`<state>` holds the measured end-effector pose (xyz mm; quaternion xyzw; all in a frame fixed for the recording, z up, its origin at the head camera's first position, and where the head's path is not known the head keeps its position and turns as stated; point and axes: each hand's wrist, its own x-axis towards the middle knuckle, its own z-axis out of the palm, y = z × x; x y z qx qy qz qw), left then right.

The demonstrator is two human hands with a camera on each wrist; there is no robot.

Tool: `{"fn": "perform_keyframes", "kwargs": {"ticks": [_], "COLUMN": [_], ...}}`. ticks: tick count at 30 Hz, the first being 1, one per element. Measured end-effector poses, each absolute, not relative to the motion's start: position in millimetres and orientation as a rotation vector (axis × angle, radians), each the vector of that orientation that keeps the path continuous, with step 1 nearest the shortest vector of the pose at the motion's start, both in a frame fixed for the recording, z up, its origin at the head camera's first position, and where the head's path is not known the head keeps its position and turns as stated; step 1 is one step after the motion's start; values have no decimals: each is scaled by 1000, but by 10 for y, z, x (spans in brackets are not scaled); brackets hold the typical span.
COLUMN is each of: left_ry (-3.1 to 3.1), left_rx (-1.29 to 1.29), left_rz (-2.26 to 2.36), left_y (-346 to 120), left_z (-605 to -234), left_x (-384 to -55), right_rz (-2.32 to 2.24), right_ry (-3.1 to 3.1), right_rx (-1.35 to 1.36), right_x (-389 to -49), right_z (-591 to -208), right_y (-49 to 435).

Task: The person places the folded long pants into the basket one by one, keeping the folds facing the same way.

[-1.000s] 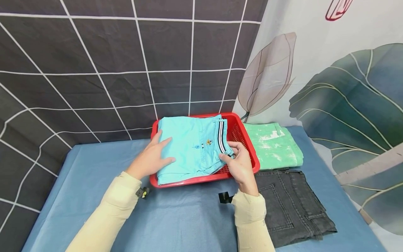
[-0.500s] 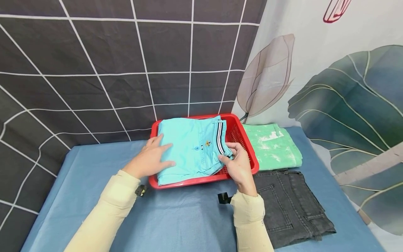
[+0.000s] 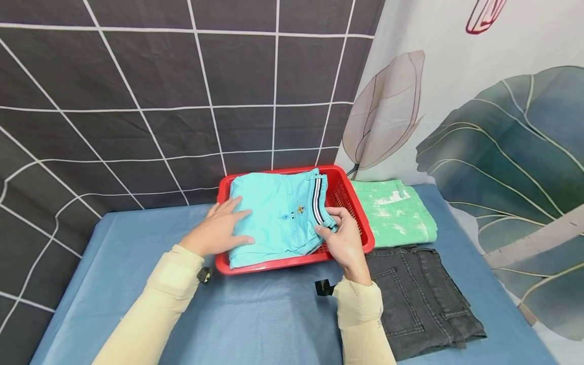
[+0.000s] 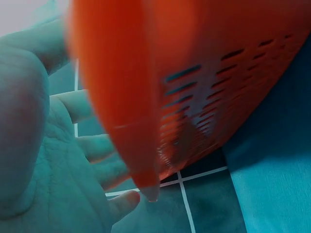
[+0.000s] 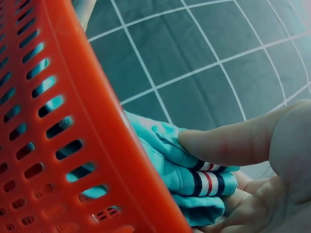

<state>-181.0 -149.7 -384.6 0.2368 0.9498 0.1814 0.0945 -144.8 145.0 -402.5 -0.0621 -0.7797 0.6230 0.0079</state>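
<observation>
Folded light-blue shorts (image 3: 269, 213) with a striped waistband and a small embroidered figure lie in a red plastic basket (image 3: 292, 262). My left hand (image 3: 218, 227) rests with spread, straight fingers on the left edge of the shorts, its palm over the basket's rim. At the waistband end, my right hand (image 3: 344, 241) pinches the near corner of the shorts between thumb and fingers. In the right wrist view, the thumb (image 5: 228, 141) presses on top of the layered waistband (image 5: 209, 182), with fingers beneath it. The left wrist view shows the hand (image 4: 63, 165) beside the basket's outer wall (image 4: 204, 97).
Folded green-and-white clothing (image 3: 394, 213) lies right of the basket. Nearer the front is a folded pair of dark grey jeans (image 3: 424, 304). All rest on a blue cloth surface (image 3: 269, 319). A dark grid-patterned curtain (image 3: 150, 101) hangs behind, meeting a leaf-print one (image 3: 456, 101) at right.
Both hands keep nearly the same places on the shorts. The whole head view has shifted very slightly; the basket and clothes otherwise stay as they were.
</observation>
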Motion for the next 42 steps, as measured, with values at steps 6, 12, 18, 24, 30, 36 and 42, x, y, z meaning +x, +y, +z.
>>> {"fn": "perform_keyframes", "kwargs": {"ticks": [6,12,18,24,30,36,42], "left_ry": [2802,2788,2779,2758,2706,2683,2643], "left_rx": [670,658,691,758,844,908,972], "left_rz": [487,393,332,281,287,288,345], "left_y": [-1473,-1445,-1421,-1409,-1408,-1371,-1339], "left_z": [-3877,-3954,-3975,-3963,-3981,-3955,-3922], "left_x": [-1852,-1899,-1895,-1880,-1876,-1825,-1766], "right_rz": [1932,1886,1834,1746,1588,1420,1276], "right_ry": [-2456,-2492,-2538,-2600,-2694,-2789,-2926], "right_rx": [-196,-212,-210,-192,-144,-94,-26], "right_x": [-1442,-1445,-1453,-1476,-1486,-1480,-1536], "right_z": [-4020,-4030,-4025,-4044,-4074,-4068,-4045], "right_y": [1438,1422,1419,1420,1417,1428,1511]}}
